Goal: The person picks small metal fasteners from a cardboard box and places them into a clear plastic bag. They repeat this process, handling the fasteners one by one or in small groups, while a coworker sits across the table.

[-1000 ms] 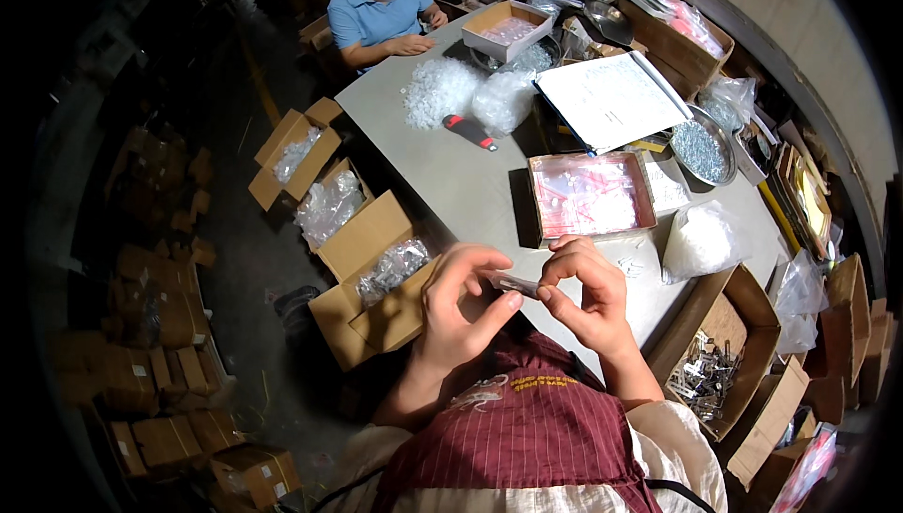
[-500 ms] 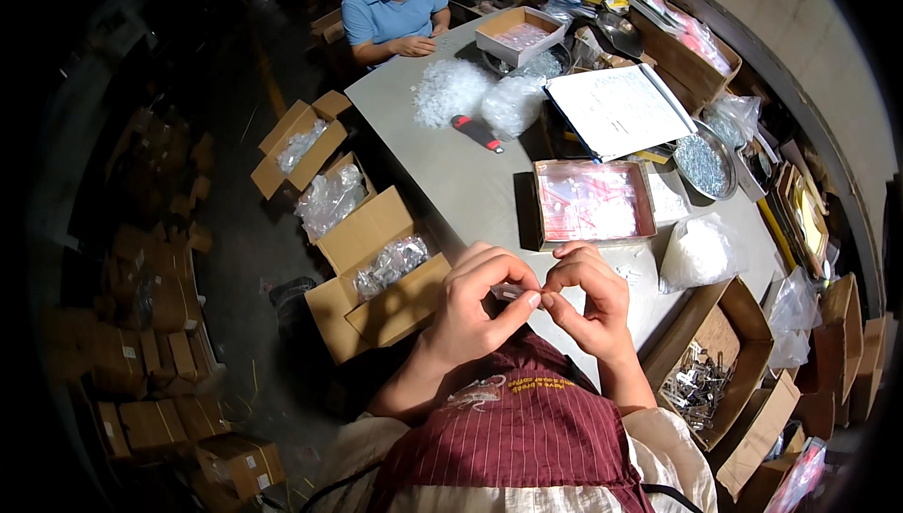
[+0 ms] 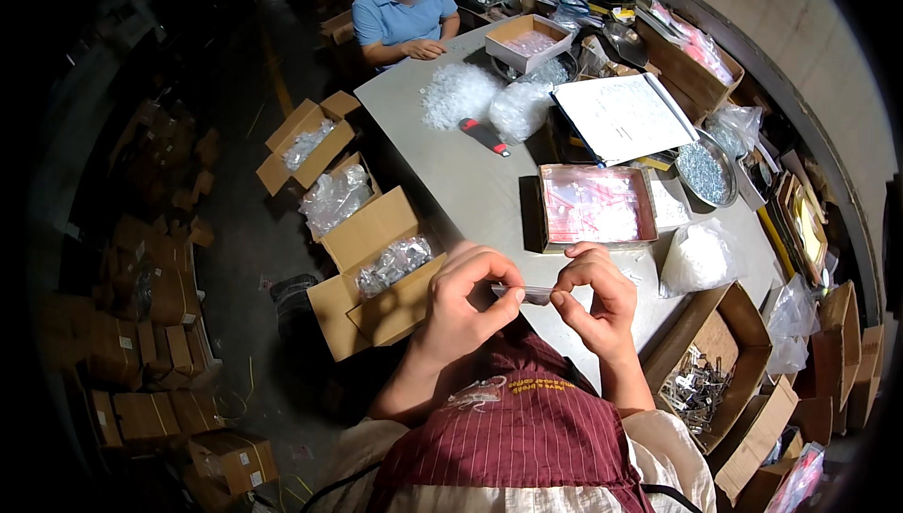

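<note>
A small clear plastic bag (image 3: 537, 294) is stretched between my hands, above my maroon striped apron. My left hand (image 3: 470, 299) pinches one end between thumb and forefinger. The other end is pinched in the same way by my right hand (image 3: 599, 299). What the bag contains is too small to make out. Just beyond my hands, a shallow box (image 3: 649, 195) of flat clear bags with red marks lies on the grey table (image 3: 442, 179). To the right, an open carton (image 3: 748, 330) contains small metal parts (image 3: 698, 386).
Left of the table stand open cartons (image 3: 372, 231) with bagged parts. A red-and-black cutter (image 3: 483, 137) lies by a pile of small clear pieces (image 3: 458, 94). A clipboard (image 3: 625, 118), a bowl of metal pieces (image 3: 704, 173) and a white bag (image 3: 698, 257) sit rightward. A person (image 3: 404, 19) sits opposite.
My hands have moved slightly apart, my right hand to the right, and more of the small plastic bag shows between them. The view has shifted a little.
</note>
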Motion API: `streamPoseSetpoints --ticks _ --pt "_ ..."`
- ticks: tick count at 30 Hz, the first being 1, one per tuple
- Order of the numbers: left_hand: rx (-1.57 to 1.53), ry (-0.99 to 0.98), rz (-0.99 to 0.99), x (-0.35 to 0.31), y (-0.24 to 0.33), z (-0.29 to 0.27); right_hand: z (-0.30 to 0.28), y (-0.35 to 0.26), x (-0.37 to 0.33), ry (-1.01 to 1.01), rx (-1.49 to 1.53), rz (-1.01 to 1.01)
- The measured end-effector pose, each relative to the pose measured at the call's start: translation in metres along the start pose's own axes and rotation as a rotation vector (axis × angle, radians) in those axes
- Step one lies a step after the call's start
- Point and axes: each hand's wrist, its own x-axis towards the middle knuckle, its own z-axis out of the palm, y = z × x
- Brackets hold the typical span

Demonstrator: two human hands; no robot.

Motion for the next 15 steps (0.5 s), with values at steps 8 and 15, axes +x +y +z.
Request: streamPoseSetpoints --ticks 8,15 --pt "-0.042 0.031 -0.079 -0.012 -0.002 -0.010 -0.002 -0.003 -0.002 0.001 0.005 0.019" --pt "-0.120 0.049 -0.118 -0.013 -0.015 -0.014 -0.010 0.000 -0.001 -0.219 0.028 0.133"
